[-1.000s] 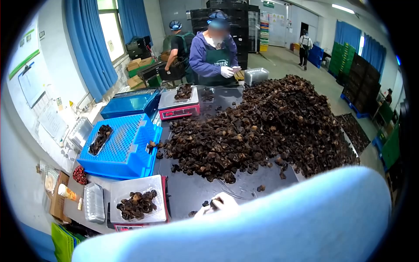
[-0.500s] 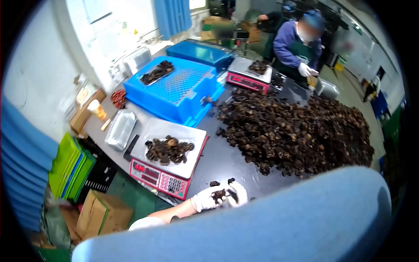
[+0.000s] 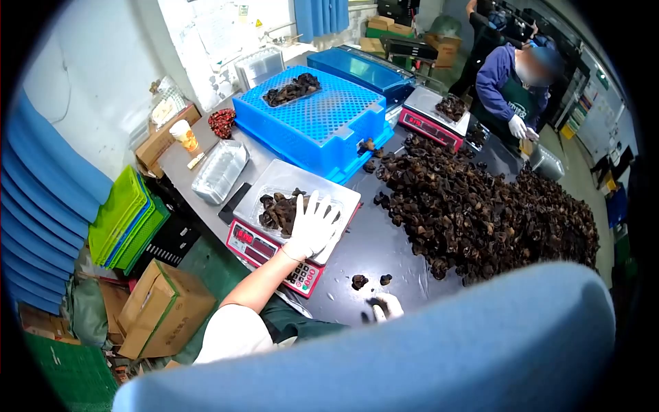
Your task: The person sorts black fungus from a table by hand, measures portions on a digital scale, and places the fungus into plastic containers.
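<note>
Left grip [image 3: 313, 228] partly covers dark, curled pieces [image 3: 276, 213] (mushrooms, perhaps).

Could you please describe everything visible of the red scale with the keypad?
The red electronic scale with a square, silvery plate stands near the edge of the dark table. Its front bears a lit red display, whose digits I cannot read reliably, and a keypad partly hidden by the forearm. On the plate, which looks metal, rests a clear plastic tray of dark brown, wrinkled pieces. The white-gloved left hand is spread over them; contact is unclear.
</note>
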A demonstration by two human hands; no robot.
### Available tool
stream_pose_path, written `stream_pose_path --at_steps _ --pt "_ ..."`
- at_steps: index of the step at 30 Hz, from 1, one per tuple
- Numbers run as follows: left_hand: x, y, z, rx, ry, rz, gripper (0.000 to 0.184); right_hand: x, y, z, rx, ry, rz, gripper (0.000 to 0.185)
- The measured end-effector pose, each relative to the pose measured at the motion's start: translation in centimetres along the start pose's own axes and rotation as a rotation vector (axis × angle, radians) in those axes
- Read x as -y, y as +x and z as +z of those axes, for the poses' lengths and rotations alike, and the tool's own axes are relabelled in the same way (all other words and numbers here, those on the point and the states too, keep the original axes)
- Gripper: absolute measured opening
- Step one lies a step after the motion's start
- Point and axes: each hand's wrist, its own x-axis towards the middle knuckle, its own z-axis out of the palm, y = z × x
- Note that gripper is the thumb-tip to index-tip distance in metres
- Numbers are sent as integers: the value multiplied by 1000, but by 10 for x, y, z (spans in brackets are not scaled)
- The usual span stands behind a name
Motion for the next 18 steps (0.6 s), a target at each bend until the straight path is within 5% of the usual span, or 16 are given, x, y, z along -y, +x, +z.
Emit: stream_pose_path --at_steps 5,9,18 --pt "-23 -8 -49 -167 -264 73 52 6 -3 -9 -3 67 159 29" --pt "-60 -40 -50 -107 -584 297 52 3 -5 -9 6 58 194 27" --pt "-78 -66 -42 81 -663 443 56 44 5 -18 248 -196 12 30"
